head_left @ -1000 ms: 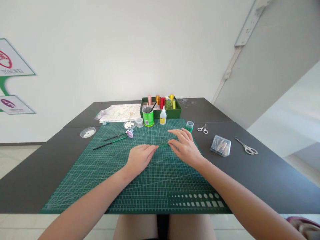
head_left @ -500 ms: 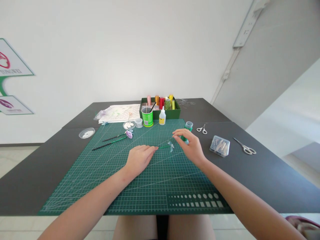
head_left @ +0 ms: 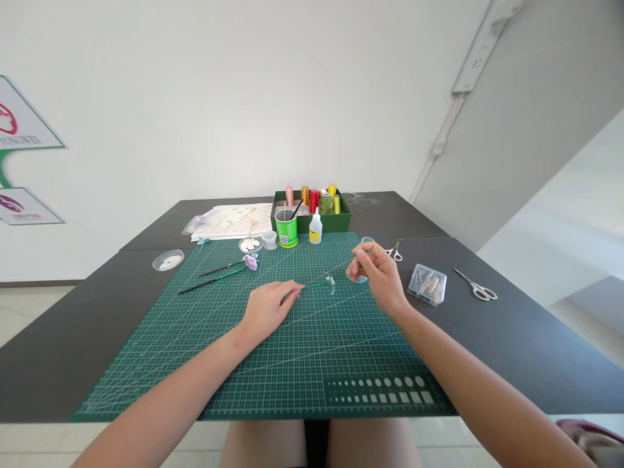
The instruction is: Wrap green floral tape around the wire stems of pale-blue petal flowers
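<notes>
My left hand [head_left: 270,307] rests low over the cutting mat, closed in a pinch on the end of a thin green-wrapped stem [head_left: 316,284]. Pale translucent blue petals [head_left: 331,284] stand at the stem's right end. My right hand [head_left: 377,270] is raised to the right of the petals, its fingers pinched together on a fine thread, which shows faintly between the two hands. Behind those fingers, a spool of green thread [head_left: 367,240] is mostly hidden; its clear ends show above and below them.
On the green mat [head_left: 195,351] lie finished flower stems [head_left: 229,272]. Behind stand a green can [head_left: 287,233], a glue bottle [head_left: 315,231] and a box [head_left: 336,225] of thread spools. To the right are small scissors [head_left: 397,253], a clear case [head_left: 428,284] and larger scissors [head_left: 480,292].
My right hand has moved right, away from the petals, and now covers most of the spool. The left hand has shifted slightly left with the stem, and the petals look turned.
</notes>
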A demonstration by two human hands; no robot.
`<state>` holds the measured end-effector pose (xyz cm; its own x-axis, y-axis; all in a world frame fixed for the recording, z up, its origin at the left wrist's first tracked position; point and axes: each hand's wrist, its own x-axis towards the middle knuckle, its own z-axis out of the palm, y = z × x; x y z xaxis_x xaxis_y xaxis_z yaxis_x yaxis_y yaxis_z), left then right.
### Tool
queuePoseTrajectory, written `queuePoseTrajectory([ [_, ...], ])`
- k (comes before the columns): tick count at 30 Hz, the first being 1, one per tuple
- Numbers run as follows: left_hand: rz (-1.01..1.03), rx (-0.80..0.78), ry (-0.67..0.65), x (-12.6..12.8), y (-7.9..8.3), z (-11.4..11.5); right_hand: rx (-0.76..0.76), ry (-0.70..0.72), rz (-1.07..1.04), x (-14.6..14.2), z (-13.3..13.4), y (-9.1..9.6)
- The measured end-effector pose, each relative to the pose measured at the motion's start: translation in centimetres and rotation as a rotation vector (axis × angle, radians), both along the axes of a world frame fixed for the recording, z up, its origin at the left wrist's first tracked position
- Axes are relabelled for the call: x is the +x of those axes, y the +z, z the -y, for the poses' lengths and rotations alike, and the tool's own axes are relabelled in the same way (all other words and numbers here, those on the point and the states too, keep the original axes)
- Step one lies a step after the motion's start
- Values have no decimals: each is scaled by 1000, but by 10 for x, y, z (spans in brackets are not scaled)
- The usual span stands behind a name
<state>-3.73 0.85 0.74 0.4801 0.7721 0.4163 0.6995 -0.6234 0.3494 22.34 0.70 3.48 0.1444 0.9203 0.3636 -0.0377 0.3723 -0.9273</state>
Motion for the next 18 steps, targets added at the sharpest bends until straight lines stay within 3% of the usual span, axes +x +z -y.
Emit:
queuePoseTrajectory([
  [7,26,-79,22,-1,1,-3,-5,-109,14,6,-2,0],
  [10,40,-79,23,-1,0,-4,48,-273,250,10,-5,-4],
  [13,42,-86,27,-1,0,-3,235,-418,584,13,-5,-7],
  [15,38,-94,28,-1,1,-3,339,-408,688,11,-4,-7],
  [18,39,-94,21,-1,2,-2,415,-241,758,5,2,-8],
])
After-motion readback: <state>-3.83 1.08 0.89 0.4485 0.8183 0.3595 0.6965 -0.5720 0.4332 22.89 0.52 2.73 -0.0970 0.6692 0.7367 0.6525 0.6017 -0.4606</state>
